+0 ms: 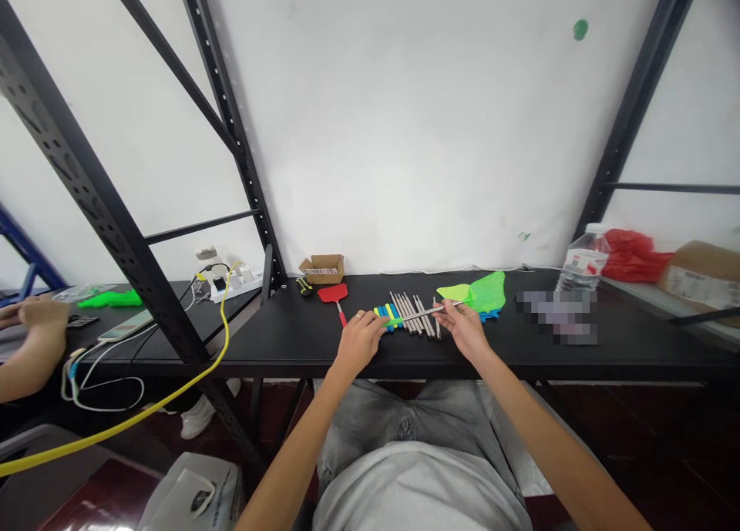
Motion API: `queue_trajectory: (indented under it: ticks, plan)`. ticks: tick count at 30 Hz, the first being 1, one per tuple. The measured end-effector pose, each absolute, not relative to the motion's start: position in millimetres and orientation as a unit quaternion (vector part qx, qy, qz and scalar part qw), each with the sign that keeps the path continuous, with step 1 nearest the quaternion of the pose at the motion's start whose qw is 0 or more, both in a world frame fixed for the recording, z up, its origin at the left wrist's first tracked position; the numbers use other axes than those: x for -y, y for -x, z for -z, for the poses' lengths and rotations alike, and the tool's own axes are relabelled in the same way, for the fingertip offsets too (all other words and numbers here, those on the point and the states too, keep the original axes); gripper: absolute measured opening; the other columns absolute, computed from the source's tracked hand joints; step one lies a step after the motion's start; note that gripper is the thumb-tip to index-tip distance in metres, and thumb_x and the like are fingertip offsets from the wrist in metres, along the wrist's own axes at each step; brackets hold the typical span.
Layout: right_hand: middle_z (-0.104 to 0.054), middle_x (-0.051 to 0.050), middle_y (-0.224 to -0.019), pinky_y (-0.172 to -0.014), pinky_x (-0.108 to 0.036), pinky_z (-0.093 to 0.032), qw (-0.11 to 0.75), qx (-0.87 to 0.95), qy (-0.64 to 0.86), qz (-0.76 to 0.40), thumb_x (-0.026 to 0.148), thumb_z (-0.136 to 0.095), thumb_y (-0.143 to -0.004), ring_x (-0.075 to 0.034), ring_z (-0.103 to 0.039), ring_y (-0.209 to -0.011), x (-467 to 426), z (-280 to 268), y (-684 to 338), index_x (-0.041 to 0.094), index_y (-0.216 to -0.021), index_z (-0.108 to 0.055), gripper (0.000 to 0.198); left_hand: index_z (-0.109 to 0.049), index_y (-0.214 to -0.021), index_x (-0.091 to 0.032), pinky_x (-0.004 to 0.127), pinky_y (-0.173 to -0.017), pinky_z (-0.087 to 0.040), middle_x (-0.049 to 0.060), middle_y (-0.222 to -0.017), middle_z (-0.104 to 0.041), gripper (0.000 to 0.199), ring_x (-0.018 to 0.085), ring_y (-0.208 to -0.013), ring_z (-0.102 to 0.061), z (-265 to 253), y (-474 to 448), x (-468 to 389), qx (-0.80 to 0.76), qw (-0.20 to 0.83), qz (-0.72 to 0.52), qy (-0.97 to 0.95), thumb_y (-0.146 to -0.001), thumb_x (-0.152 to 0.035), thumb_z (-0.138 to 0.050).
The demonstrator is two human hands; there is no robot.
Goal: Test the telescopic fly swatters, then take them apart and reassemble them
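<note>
Both hands hold a green fly swatter [421,313] level above the black table. My left hand [361,340] is closed round its green handle, and a ring shows on one finger. My right hand [462,327] pinches the metal rod close to the bright green mesh head [487,290]. Below the rod lie several loose metal rods [417,324] side by side. Blue and yellow handles [391,312] sit in a row by my left hand, partly covered by it. Behind the held head are a yellow-green swatter head [454,292] and blue pieces [491,316], partly hidden.
A red swatter [333,293], a tape measure-like yellow-black item [304,287] and an open cardboard box [322,269] stand left. At right are a water bottle [583,260] and red bag [633,252]. A yellow cable [223,338] crosses the left post; another person's hands [40,315] are far left.
</note>
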State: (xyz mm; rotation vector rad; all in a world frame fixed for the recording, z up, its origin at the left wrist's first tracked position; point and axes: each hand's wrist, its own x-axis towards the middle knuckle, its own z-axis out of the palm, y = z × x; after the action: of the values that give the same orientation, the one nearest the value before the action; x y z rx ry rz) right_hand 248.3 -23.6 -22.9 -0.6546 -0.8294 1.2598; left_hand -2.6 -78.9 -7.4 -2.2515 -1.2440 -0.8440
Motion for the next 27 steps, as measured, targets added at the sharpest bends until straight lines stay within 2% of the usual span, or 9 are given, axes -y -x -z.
queue_trajectory:
  ticks: [13, 27]
  plan:
    - [-0.075, -0.006, -0.086, -0.059, -0.021, -0.058, 0.675, 0.397, 0.308, -0.540, 0.044, -0.083, -0.065, -0.015, -0.070, -0.067, 27.4, 21.8, -247.7, 0.018, -0.084, -0.067, 0.036, -0.063, -0.112, -0.025, 0.033, -0.081, -0.046, 0.005, -0.095, -0.064, 0.023, 0.020, -0.089, -0.056, 11.5, 4.4, 76.1, 0.443, 0.220, 0.308, 0.813, -0.095, -0.025, -0.047]
    - [-0.070, -0.003, -0.077, -0.052, -0.019, -0.054, 0.671, 0.411, 0.326, -0.524, 0.046, -0.083, -0.063, -0.012, -0.066, -0.060, 26.8, 22.2, -246.1, 0.018, -0.083, -0.068, 0.038, -0.064, -0.113, -0.025, 0.032, -0.078, -0.048, 0.006, -0.093, -0.064, 0.026, 0.019, -0.089, -0.056, 13.0, 5.2, 77.3, 0.449, 0.217, 0.299, 0.814, -0.096, -0.026, -0.044]
